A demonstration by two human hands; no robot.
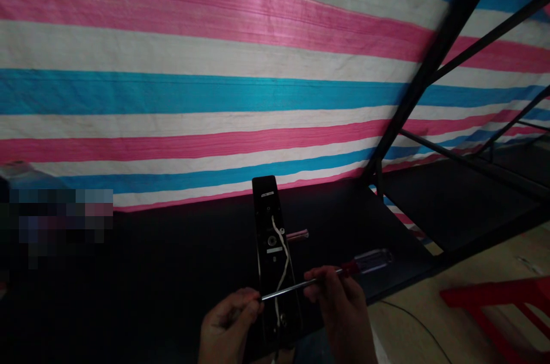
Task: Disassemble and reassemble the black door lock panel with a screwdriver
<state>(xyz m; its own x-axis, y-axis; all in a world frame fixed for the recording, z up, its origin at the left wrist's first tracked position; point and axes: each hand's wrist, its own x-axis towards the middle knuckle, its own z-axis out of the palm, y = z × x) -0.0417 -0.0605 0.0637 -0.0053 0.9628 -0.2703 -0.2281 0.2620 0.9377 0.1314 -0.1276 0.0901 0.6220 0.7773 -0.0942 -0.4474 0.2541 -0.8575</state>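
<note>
A long black panel (268, 238) with a white wire running down its face lies on the dark table (172, 272), reaching away from me. My right hand (339, 306) is closed round the metal shaft of a screwdriver (301, 285) with a red and clear handle (369, 262). My left hand (227, 324) pinches the screwdriver's tip over the panel's left edge. The shaft crosses above the lower part of the panel.
A small pink and clear object (297, 234) lies on the table right of the panel. A striped pink, blue and white tarp (215, 66) hangs behind. A black metal frame (451, 37) stands at right, with a red piece (494, 301) on the floor.
</note>
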